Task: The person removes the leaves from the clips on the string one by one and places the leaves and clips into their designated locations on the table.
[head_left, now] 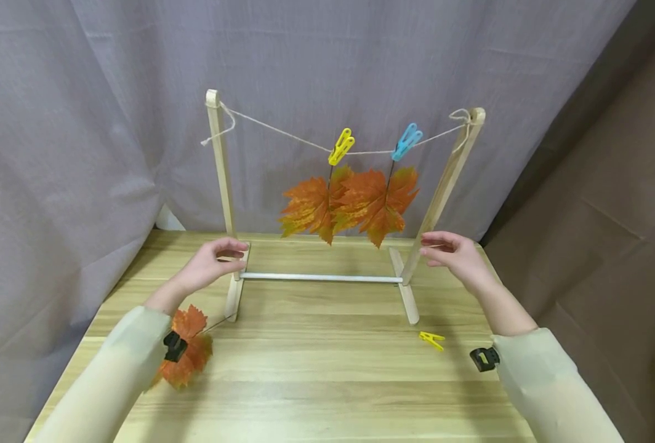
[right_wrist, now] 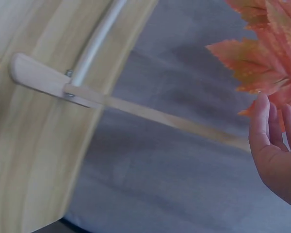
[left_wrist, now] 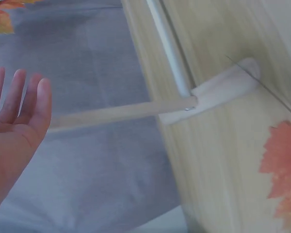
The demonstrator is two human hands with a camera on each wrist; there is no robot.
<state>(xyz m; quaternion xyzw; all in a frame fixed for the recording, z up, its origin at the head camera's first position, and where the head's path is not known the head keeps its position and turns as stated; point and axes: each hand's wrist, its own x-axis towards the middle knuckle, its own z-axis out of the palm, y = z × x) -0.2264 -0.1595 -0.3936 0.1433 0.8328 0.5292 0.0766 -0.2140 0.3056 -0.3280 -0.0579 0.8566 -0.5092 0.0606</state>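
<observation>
A wooden stand has a left post [head_left: 221,166], a right post [head_left: 446,184] and a string [head_left: 283,131] tied between their tops. A yellow clothespin [head_left: 341,146] and a blue clothespin [head_left: 407,142] on the string hold two orange artificial maple leaves [head_left: 380,203] by their stems. Beside the lower left post is my left hand [head_left: 208,266], its fingers loosely extended and holding nothing. My right hand [head_left: 460,259] is at the right post, fingers also extended and thumb apart. Whether either hand touches its post cannot be told.
A white rod [head_left: 322,278] joins the stand's wooden feet on the table [head_left: 316,394]. Another maple leaf [head_left: 191,357] lies at the left, partly under my left forearm, its stem reaching the left foot. A loose yellow clothespin [head_left: 431,340] lies at the right. Grey curtain [head_left: 327,55] hangs behind.
</observation>
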